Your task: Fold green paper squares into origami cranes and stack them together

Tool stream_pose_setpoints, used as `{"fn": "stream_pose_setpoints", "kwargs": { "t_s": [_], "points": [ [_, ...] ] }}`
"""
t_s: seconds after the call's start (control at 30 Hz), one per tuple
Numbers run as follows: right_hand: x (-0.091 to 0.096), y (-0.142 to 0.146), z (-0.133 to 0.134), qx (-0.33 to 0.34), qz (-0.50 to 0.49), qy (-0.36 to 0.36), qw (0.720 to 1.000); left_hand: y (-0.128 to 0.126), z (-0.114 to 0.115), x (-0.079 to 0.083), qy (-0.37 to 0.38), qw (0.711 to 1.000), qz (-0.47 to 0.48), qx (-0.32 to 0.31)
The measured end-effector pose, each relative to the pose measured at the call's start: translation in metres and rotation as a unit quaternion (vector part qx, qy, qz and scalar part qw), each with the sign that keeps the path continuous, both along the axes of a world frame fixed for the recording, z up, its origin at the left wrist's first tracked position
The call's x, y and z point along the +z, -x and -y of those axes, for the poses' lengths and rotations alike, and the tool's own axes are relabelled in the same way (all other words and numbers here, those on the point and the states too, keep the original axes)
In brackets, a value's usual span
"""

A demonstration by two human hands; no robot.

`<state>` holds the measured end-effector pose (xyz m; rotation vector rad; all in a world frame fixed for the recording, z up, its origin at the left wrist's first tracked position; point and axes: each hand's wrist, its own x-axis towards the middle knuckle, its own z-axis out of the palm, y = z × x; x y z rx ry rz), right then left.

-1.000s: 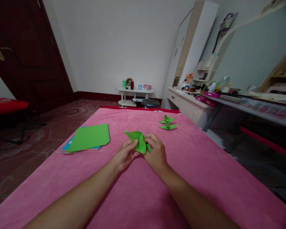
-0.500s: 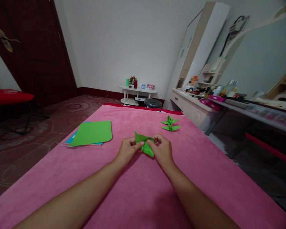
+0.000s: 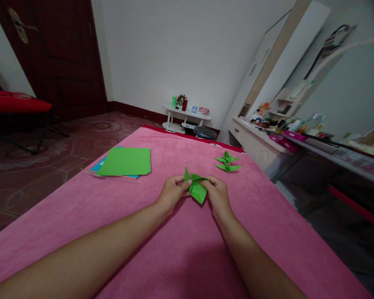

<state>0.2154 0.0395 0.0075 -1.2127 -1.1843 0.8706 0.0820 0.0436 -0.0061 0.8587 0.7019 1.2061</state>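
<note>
A partly folded piece of green origami paper (image 3: 198,192) is held between my two hands above the pink cloth. My left hand (image 3: 173,192) pinches its left side, thumb on top, below a pointed flap that sticks up. My right hand (image 3: 217,193) grips the upper right edge with thumb and fingers. Beyond my right hand lie two folded green paper cranes (image 3: 227,167), close together. Off to the left rests a stack of square paper (image 3: 124,162), green on top, with blue and other sheets showing at the edges.
The pink cloth (image 3: 112,232) covers the table under my arms. At right stands a dressing table (image 3: 255,139) crowded with bottles and boxes. A small white stand (image 3: 187,114) is by the far wall, and a red seat (image 3: 17,103) is at left.
The green paper has turned and opened out somewhat, showing a broader face between my hands. My right thumb has shifted to its right edge. The whole view has tilted and shifted slightly.
</note>
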Motion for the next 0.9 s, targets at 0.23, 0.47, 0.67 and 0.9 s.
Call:
{"fn": "stream_pose_setpoints", "kwargs": {
  "t_s": [0.23, 0.47, 0.67, 0.9],
  "points": [
    [0.006, 0.008, 0.007, 0.002, -0.083, 0.042, 0.996, -0.002, 0.0, 0.001, 0.008, 1.0, 0.021, -0.005],
    [0.015, 0.006, 0.011, 0.003, -0.088, 0.144, 0.986, -0.002, 0.001, 0.004, -0.037, 0.999, -0.028, -0.003],
    [0.014, 0.004, 0.007, 0.013, -0.104, 0.102, 0.989, -0.003, -0.001, 0.001, -0.097, 0.992, -0.076, 0.003],
    [0.012, 0.006, 0.006, 0.008, -0.133, 0.055, 0.99, -0.002, 0.005, 0.005, -0.184, 0.97, -0.157, 0.036]
  ]
}}
